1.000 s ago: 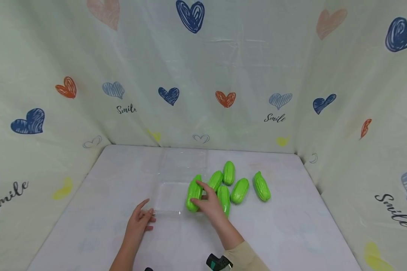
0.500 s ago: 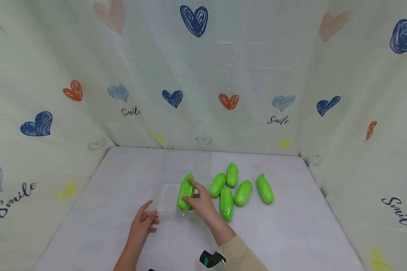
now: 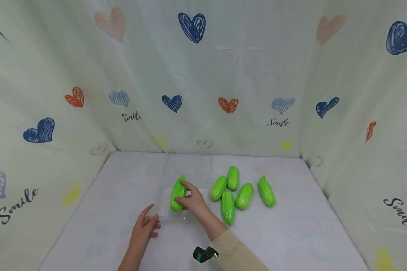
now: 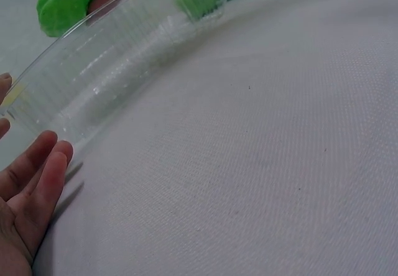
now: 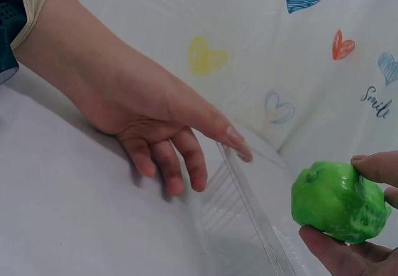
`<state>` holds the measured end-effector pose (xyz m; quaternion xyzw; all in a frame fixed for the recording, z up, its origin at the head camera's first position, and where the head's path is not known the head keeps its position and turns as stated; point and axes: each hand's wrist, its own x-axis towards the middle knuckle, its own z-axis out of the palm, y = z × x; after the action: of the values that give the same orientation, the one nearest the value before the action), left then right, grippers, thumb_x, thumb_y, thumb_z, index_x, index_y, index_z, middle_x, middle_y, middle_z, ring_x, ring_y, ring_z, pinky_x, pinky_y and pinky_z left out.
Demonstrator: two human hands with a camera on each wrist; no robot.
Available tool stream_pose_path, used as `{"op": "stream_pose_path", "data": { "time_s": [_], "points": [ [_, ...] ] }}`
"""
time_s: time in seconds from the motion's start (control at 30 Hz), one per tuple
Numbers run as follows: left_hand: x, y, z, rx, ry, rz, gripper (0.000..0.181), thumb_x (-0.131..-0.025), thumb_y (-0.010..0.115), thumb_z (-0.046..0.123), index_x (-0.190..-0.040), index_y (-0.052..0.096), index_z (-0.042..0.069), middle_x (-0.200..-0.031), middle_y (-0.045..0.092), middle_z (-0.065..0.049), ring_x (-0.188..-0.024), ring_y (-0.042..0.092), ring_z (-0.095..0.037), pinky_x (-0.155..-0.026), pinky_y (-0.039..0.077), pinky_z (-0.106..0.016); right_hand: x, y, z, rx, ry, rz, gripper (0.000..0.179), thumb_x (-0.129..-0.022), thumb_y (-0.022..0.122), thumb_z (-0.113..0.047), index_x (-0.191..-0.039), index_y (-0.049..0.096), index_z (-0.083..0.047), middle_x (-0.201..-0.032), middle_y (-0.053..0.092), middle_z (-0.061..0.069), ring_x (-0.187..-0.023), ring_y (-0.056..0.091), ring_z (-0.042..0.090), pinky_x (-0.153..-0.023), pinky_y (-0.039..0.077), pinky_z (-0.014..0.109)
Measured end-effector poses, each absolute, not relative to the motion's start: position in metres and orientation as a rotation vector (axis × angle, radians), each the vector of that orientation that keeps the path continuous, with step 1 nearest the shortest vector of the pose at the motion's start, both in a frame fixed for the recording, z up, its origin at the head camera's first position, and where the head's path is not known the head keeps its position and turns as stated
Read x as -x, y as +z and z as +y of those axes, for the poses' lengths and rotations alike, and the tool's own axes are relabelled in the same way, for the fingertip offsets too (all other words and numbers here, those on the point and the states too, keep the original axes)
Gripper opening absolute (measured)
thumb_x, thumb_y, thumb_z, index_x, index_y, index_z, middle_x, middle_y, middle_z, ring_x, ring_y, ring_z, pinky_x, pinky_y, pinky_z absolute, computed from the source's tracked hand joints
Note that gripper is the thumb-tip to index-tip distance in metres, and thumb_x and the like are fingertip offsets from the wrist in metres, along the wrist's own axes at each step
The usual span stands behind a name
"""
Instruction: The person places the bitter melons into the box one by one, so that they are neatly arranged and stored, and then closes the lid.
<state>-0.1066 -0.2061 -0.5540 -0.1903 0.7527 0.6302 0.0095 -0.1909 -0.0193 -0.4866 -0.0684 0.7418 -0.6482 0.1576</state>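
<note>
My right hand (image 3: 192,200) holds a green, ribbed, cucumber-like toy vegetable (image 3: 178,194) between thumb and fingers, over the near part of a clear plastic box (image 3: 164,217). Its lobed end with a short stub shows in the right wrist view, where the vegetable (image 5: 333,201) is beside and apart from the box's rim. At the box's near left corner my left hand (image 3: 145,226) touches the rim, one digit extended and the other fingers loosely bent by the wall. In the left wrist view its fingers (image 4: 53,164) lie close to the box wall (image 4: 118,71). Whether the held vegetable touches the box floor is unclear.
Several more green toy vegetables (image 3: 228,207) lie loosely grouped right of the box on the white table (image 3: 291,233). A clear lid-like half (image 3: 188,167) lies flat behind the box. Curtains with hearts (image 3: 228,105) enclose the back and sides.
My right hand has carried the green toy vegetable leftward, from the box's right side to over its near part. The left hand stays at the near left corner. The head view has shifted slightly.
</note>
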Motion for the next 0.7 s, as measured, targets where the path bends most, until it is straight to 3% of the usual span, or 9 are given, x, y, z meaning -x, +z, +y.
{"op": "stream_pose_path", "data": {
  "time_s": [0.37,0.7],
  "points": [
    [0.107,-0.556,-0.207,0.592,1.958,2.365,0.056,-0.099,0.059,0.025,-0.149,0.036,0.016,-0.097,0.065,-0.008,-0.084,0.064,-0.018,-0.064,0.056,-0.030,0.198,-0.493,-0.034,0.231,-1.801,2.176,0.065,-0.082,0.078,-0.003,-0.140,0.051,-0.011,-0.128,0.051,0.014,-0.078,0.060,0.018,-0.059,0.057,0.031],
    [0.106,-0.556,-0.208,0.584,1.992,2.349,0.056,-0.099,0.060,0.025,-0.149,0.036,0.015,-0.095,0.064,-0.009,-0.082,0.064,-0.017,-0.063,0.056,-0.029,0.203,-0.495,-0.046,0.171,-1.727,2.215,0.066,-0.078,0.081,-0.002,-0.138,0.054,-0.012,-0.126,0.051,0.015,-0.089,0.061,0.022,-0.058,0.058,0.033]
  ]
}}
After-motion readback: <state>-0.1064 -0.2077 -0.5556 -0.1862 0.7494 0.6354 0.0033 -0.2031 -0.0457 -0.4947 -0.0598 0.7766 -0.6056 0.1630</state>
